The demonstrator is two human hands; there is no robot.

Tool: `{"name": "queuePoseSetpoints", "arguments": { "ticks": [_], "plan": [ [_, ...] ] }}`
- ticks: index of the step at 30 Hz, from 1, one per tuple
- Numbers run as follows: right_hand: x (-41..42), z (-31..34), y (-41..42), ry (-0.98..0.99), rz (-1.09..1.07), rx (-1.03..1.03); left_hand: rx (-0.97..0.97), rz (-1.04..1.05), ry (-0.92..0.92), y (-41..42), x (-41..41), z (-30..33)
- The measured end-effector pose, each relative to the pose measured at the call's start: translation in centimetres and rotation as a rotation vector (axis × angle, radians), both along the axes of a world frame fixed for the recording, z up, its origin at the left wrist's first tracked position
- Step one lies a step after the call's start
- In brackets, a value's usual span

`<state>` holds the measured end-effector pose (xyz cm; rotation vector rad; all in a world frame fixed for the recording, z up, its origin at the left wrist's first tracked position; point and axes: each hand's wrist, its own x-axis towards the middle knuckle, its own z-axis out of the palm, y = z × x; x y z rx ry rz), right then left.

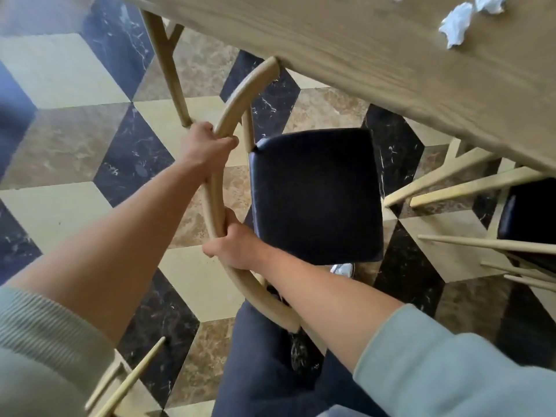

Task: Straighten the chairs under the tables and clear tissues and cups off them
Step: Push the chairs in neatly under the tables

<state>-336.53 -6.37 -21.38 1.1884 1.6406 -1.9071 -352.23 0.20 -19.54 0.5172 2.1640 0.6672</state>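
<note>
A wooden chair with a curved backrest (240,94) and a dark padded seat (316,194) stands beside the wooden table (376,55), its seat mostly out from under the tabletop. My left hand (207,142) grips the upper part of the curved backrest. My right hand (234,245) grips the same backrest lower down. One end of the backrest touches the table edge. Crumpled white tissues (457,24) lie on the tabletop at the upper right.
A second chair with a dark seat (529,212) sits at the right under the table. A table leg (168,67) stands beyond my left hand. Parts of another chair (129,380) show at the bottom left. The floor is patterned marble tiles.
</note>
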Motion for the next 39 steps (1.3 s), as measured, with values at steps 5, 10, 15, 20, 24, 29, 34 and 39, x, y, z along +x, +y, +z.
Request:
{"name": "queuePoseSetpoints", "arguments": {
  "ticks": [5, 10, 15, 20, 24, 29, 34, 39],
  "plan": [
    [5.5, -0.4, 5.1, -0.022, 0.202, 0.149, -0.068, 0.184, -0.069, 0.5, 1.8, 1.0],
    [13.7, 0.0, 12.1, -0.089, 0.393, 0.391, -0.175, 0.233, -0.231, 3.3, 6.1, 1.4],
    [21.9, 0.8, 16.2, -0.107, 0.519, 0.484, -0.256, 0.242, -0.45, 5.0, 12.3, 1.6],
    [29.1, 2.0, 20.3, -0.177, 0.599, 0.497, -0.314, 0.109, -0.57, 5.3, 18.8, 1.2],
    [33.7, 2.9, 23.0, -0.236, 0.579, 0.48, -0.307, 0.04, -0.581, 6.3, 23.4, 1.3],
    [37.6, 3.6, 25.3, -0.287, 0.526, 0.434, -0.347, -0.071, -0.599, 8.1, 27.3, 1.8],
    [39.7, 4.0, 26.0, -0.362, 0.484, 0.408, -0.436, -0.186, -0.647, 8.7, 28.2, 3.0],
    [35.9, 5.4, 25.4, -0.321, 0.323, 0.249, -0.481, -0.298, -0.591, 8.4, 26.1, 4.4]
  ]
}}
